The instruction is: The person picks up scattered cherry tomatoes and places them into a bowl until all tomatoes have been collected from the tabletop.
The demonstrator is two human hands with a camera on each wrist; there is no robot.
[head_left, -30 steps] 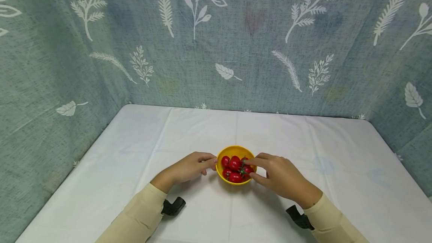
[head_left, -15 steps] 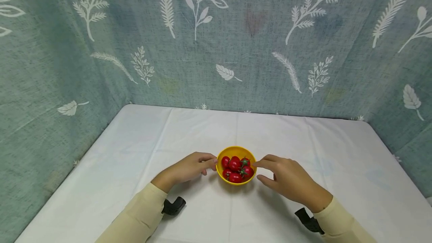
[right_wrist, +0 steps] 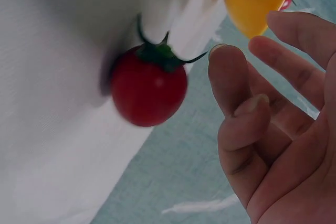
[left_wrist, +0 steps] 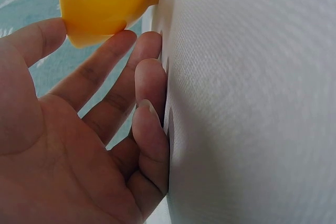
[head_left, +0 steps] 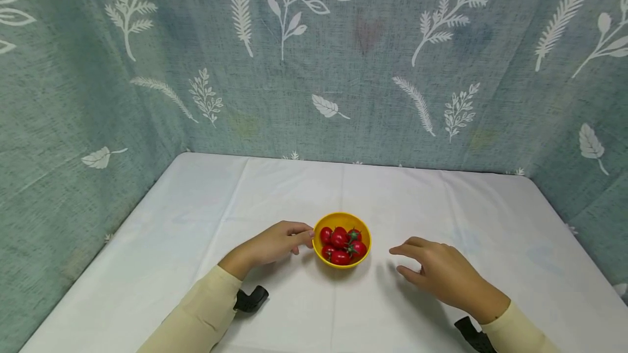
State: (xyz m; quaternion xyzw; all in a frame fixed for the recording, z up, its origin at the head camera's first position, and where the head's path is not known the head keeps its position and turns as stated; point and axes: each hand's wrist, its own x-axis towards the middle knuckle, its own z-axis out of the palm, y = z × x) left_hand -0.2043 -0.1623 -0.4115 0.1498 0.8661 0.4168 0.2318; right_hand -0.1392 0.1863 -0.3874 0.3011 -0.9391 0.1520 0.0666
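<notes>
A yellow bowl [head_left: 342,266] stands on the white table with several red cherry tomatoes [head_left: 339,237] inside, some with green stems. My left hand [head_left: 275,243] is at its left side. Its thumb and index finger touch the outside of the bowl, spread apart, while the other fingers rest on the cloth, as the left wrist view shows. To the bowl's right, my right hand [head_left: 441,268] hovers over the table with loosely bent fingers and nothing between them. One cherry tomato [right_wrist: 149,87] lies on the cloth near this hand, apart from its fingers; the head view hides it.
White cloth [head_left: 275,184] covers the table. Grey-green curtains [head_left: 275,86] with white leaf prints hang behind it and along both sides. A black wrist mount [head_left: 251,298] sticks out from the left sleeve, and another one [head_left: 473,334] from the right.
My right hand has drawn back from inside the bowl, past its rim, to the right and toward me. The left hand stays against the bowl, which has hardly moved.
</notes>
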